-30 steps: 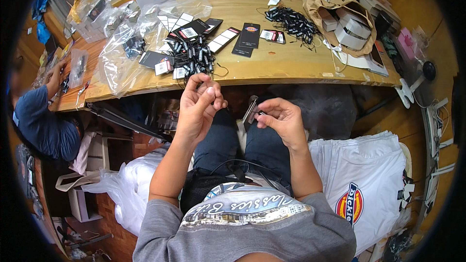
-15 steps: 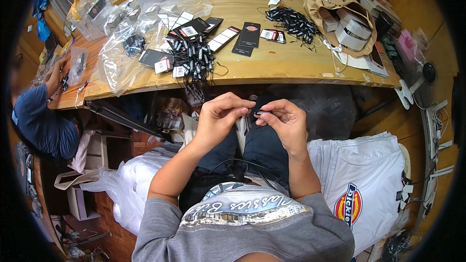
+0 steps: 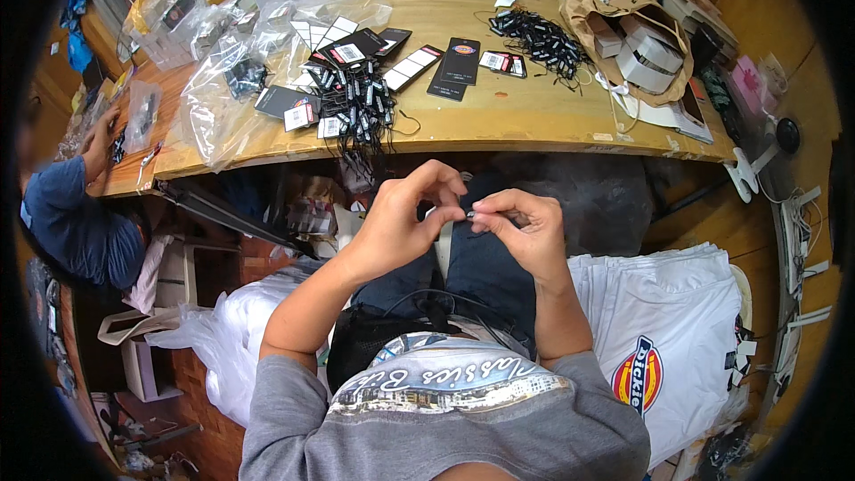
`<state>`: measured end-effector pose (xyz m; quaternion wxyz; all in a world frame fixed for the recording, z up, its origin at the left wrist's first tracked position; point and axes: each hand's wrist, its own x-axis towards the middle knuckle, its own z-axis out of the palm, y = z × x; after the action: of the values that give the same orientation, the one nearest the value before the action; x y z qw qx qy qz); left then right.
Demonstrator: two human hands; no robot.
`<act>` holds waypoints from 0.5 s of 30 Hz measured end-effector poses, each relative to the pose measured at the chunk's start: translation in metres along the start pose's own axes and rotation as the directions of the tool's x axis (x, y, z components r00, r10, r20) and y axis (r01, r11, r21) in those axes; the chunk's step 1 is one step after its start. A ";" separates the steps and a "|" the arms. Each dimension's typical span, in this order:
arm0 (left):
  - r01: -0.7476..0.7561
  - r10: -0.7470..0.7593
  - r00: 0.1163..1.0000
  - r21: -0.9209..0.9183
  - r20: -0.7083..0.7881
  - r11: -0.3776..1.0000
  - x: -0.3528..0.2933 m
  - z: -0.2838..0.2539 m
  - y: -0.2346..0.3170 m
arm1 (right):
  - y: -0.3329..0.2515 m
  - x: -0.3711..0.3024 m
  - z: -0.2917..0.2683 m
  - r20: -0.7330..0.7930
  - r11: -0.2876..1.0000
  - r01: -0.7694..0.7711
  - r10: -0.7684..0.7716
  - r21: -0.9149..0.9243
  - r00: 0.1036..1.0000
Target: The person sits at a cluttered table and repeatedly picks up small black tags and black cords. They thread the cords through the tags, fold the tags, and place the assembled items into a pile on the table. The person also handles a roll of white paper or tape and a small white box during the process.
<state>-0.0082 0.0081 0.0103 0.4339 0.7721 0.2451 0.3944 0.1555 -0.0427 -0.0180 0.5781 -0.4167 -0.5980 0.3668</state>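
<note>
Over my lap, just in front of the table edge, my two hands are nearly touching. My right hand [image 3: 524,224] pinches a small dark piece [image 3: 469,215], which looks like a hang tag string's plastic seal; most of it is hidden by the fingertips. My left hand [image 3: 405,218] has its thumb tip against that piece, while its index finger is bent above with a gap between. On the table ahead lie a bunch of black hang tag strings [image 3: 361,105], a second pile of them [image 3: 539,40], and black hang tags [image 3: 460,62].
A brown paper bag [image 3: 588,13] with white boxes stands at the table's right. Clear plastic bags [image 3: 209,98] lie on the left. Folded white T-shirts [image 3: 663,303] are stacked at my right, a white plastic bundle [image 3: 236,338] at my left. Another person's blue sleeve [image 3: 80,214] shows far left.
My left index finger has lifted away from its thumb, and the left thumb has come up to the small piece. The right hand keeps its pinch, turned slightly.
</note>
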 end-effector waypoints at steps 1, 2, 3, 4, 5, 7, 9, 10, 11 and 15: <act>0.009 -0.009 1.000 -0.023 0.018 1.000 0.001 0.000 -0.002 | -0.001 0.001 0.000 0.005 1.000 0.004 -0.004 0.010 1.000; 0.019 -0.018 0.999 -0.047 0.036 0.999 0.002 0.000 -0.006 | -0.002 0.001 0.000 0.010 1.000 0.008 -0.008 0.019 1.000; 0.029 -0.026 0.998 -0.069 0.054 0.997 0.002 0.000 -0.009 | -0.002 0.001 -0.001 0.023 0.999 -0.006 0.005 0.045 1.000; 0.038 -0.029 0.997 -0.134 0.064 0.990 0.003 -0.001 -0.010 | -0.001 0.001 -0.002 0.037 0.997 -0.020 0.018 0.071 0.999; 0.046 -0.032 0.997 -0.197 0.075 0.979 0.003 -0.002 -0.010 | 0.000 0.000 -0.003 0.052 0.995 -0.035 0.030 0.096 0.998; 0.002 0.019 0.996 -0.228 0.087 0.974 0.005 -0.005 -0.017 | -0.001 -0.001 -0.003 0.093 0.973 -0.101 0.083 0.209 0.992; 0.034 0.005 0.991 -0.293 0.131 0.955 0.005 -0.005 -0.020 | -0.001 -0.003 -0.003 0.105 0.957 -0.116 0.091 0.265 0.990; 0.051 -0.002 0.989 -0.322 0.150 0.945 0.004 -0.004 -0.020 | -0.002 -0.003 -0.002 0.100 0.959 -0.097 0.073 0.268 0.992; 0.058 -0.006 0.988 -0.342 0.151 0.938 0.004 -0.002 -0.020 | -0.002 -0.004 -0.002 0.095 0.959 -0.079 0.055 0.271 0.994; 0.085 -0.008 0.976 -0.347 0.217 0.934 0.003 -0.002 -0.025 | -0.004 -0.005 -0.003 0.136 0.952 -0.100 0.063 0.288 0.989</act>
<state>-0.0094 0.0237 -0.0096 0.5986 0.7130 0.1408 0.3370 0.1582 -0.0487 -0.0163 0.5791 -0.3266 -0.5542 0.5008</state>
